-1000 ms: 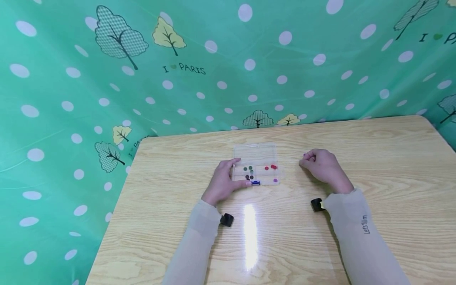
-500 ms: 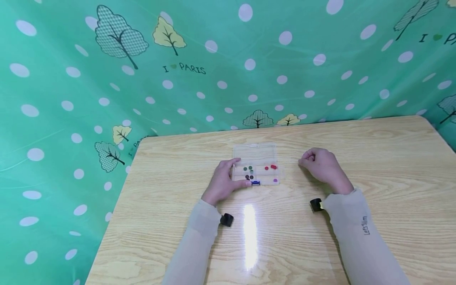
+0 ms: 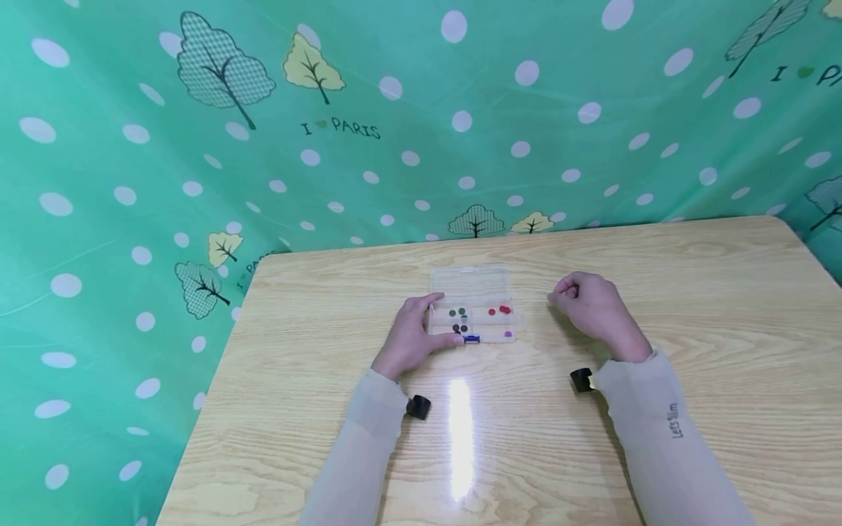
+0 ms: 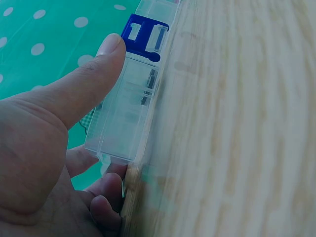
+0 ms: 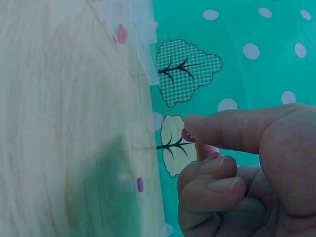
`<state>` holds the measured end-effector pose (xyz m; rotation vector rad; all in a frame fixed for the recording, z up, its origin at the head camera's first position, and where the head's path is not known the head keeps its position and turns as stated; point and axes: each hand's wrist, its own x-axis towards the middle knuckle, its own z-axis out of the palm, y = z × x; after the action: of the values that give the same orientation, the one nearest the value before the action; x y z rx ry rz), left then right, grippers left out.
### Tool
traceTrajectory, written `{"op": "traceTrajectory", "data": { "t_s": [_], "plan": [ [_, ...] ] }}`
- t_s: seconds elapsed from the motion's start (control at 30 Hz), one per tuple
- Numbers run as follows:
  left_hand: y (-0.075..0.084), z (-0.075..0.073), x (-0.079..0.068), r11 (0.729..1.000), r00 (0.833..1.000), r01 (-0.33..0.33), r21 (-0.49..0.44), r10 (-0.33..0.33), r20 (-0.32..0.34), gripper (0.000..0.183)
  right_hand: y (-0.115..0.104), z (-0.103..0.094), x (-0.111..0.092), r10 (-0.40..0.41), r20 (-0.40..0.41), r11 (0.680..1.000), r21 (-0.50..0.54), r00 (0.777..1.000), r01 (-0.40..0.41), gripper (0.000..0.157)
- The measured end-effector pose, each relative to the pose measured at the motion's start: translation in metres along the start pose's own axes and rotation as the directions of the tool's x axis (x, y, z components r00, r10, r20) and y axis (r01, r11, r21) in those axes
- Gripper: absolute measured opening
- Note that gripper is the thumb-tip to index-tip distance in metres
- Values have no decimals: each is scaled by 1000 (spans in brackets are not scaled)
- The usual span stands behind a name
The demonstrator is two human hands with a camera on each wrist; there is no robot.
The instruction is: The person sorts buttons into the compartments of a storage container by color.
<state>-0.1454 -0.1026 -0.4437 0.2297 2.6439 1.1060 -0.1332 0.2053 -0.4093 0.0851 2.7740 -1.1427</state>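
Observation:
A clear plastic box (image 3: 490, 328) with compartments lies on the table, its lid (image 3: 470, 286) folded back. Green buttons (image 3: 457, 313), dark buttons (image 3: 460, 329), red buttons (image 3: 500, 310) and a purple one (image 3: 508, 334) lie in separate compartments. My left hand (image 3: 411, 340) grips the box's left end, thumb beside the blue latch (image 4: 144, 37) and fingers around the side. To the right of the box, my right hand (image 3: 590, 307) pinches a small purple button (image 5: 188, 135) between thumb and forefinger. Another purple button (image 5: 140, 184) lies on the table, hidden in the head view.
The wood-grain table (image 3: 316, 431) reaches back to a green dotted curtain (image 3: 368, 146). A black wrist camera (image 3: 418, 407) sits by the left cuff, another black wrist camera (image 3: 582, 380) by the right.
My right hand has shifted slightly left, toward the box. The purple spot by its fingertips a second ago no longer shows in the head view. The left hand and box stay put.

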Motion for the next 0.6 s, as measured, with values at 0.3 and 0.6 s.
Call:
{"op": "traceTrajectory", "data": {
  "t_s": [0.3,0.6],
  "plan": [
    [0,0,0,1000,1000,1,10,-1,0,95,-7,0,-2,-13,-1,1000,3,1000,13,21],
    [-1,0,0,1000,1000,-6,3,6,3,96,-12,0,-4,-1,-1,1000,-8,1000,1,21]
  ]
}}
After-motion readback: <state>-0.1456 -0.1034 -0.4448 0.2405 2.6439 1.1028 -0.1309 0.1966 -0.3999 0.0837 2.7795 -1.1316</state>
